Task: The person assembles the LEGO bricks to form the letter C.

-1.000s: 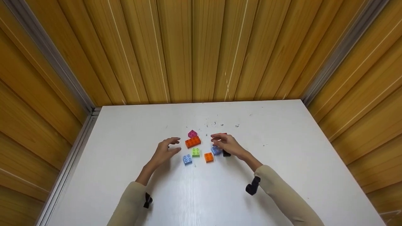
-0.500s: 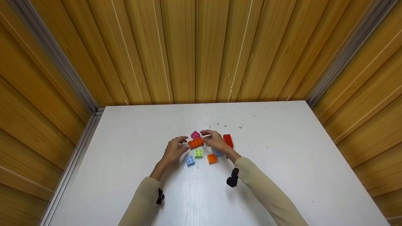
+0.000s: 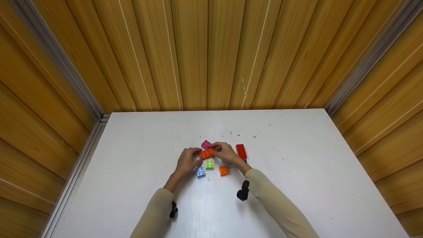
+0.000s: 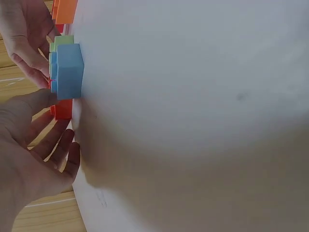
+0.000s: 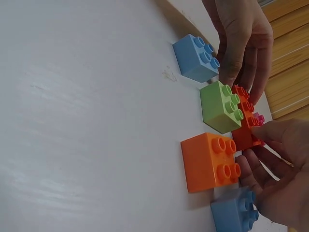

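A long orange brick (image 3: 206, 153) lies on the white table (image 3: 297, 185) between my two hands. My left hand (image 3: 194, 158) grips its left end with thumb and fingertips, and my right hand (image 3: 220, 150) pinches its right end. In the right wrist view the long orange brick (image 5: 245, 121) sits behind a green brick (image 5: 221, 106), with my left hand's fingers (image 5: 241, 63) on its far end and my right hand's fingers (image 5: 263, 166) at its near end. A pink brick (image 3: 206, 144) lies just behind it.
A green brick (image 3: 209, 164), a blue brick (image 3: 200, 172) and a small orange brick (image 3: 223, 170) lie in front of the hands. A red brick (image 3: 241, 151) sits to the right. Another blue brick (image 5: 234, 212) lies under my right palm. Wooden walls enclose the table.
Both hands have moved inward from the sides and closed on the ends of the long orange brick. The right hand came off the red brick, which now shows.
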Tool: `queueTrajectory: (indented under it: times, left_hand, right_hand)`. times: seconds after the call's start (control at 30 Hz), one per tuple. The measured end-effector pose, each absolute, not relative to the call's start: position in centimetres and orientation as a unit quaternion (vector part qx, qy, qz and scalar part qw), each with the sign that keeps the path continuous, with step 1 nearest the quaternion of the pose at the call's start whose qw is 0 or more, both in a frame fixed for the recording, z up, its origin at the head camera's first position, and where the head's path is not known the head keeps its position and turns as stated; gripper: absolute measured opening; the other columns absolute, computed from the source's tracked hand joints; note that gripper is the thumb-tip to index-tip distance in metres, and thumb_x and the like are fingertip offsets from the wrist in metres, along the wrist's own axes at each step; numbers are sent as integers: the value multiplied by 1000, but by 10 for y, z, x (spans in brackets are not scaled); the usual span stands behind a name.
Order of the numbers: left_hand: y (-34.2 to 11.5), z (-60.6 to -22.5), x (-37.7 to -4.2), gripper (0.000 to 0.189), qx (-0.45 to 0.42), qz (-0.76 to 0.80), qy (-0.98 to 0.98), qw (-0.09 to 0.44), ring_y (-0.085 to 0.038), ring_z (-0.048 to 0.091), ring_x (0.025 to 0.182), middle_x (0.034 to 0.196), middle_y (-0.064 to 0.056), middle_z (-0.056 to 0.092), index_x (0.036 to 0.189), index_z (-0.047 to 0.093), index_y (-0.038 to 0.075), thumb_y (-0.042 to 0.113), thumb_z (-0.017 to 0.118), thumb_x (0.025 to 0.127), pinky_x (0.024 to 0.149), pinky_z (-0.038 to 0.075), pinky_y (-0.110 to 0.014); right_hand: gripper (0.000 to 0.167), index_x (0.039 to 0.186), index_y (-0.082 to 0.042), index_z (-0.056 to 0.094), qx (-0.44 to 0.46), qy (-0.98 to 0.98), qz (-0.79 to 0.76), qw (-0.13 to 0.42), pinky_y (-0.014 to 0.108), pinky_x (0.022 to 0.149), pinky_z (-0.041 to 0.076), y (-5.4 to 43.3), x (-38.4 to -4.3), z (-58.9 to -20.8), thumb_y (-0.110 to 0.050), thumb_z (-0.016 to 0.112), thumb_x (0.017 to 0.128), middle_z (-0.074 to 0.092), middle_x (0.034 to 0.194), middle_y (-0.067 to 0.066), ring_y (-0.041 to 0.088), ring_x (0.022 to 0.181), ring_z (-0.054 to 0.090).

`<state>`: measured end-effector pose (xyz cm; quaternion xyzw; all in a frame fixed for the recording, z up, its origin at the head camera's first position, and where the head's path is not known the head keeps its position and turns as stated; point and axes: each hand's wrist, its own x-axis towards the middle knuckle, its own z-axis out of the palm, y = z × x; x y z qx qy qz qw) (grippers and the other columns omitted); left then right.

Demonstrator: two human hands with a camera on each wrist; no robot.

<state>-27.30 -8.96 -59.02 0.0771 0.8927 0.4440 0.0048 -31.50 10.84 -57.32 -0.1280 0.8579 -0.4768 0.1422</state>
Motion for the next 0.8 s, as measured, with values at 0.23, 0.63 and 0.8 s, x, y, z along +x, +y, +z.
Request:
queueTrajectory:
  times: [0.23, 0.63, 0.8]
  left_hand:
    - [-90, -592, -268, 36, 51, 440, 897, -11, -30, 60, 113, 118, -15, 70, 124, 70, 3, 2, 76, 88, 107, 49, -47]
    - [-93, -585, -258, 35, 77, 458, 885, -26, -31, 60, 111, 120, -12, 69, 126, 69, 5, 4, 74, 92, 103, 51, -48]
    - [-98, -574, -251, 36, 114, 461, 879, -39, -33, 61, 111, 119, -12, 71, 125, 70, 5, 4, 76, 90, 99, 51, -51]
  right_hand:
    - [40, 133, 0, 64, -131, 859, -464, 173, 44, 106, 51, 106, -307, -571, 2, 67, 93, 66, 132, 19, 31, 115, 65]
    - [37, 129, 5, 63, -206, 859, -457, 109, 47, 101, 55, 112, -297, -568, 8, 66, 92, 65, 129, 23, 37, 113, 67]
    - [37, 129, 6, 64, -232, 847, -469, 93, 46, 97, 57, 118, -286, -556, 5, 68, 92, 66, 126, 23, 38, 112, 67]
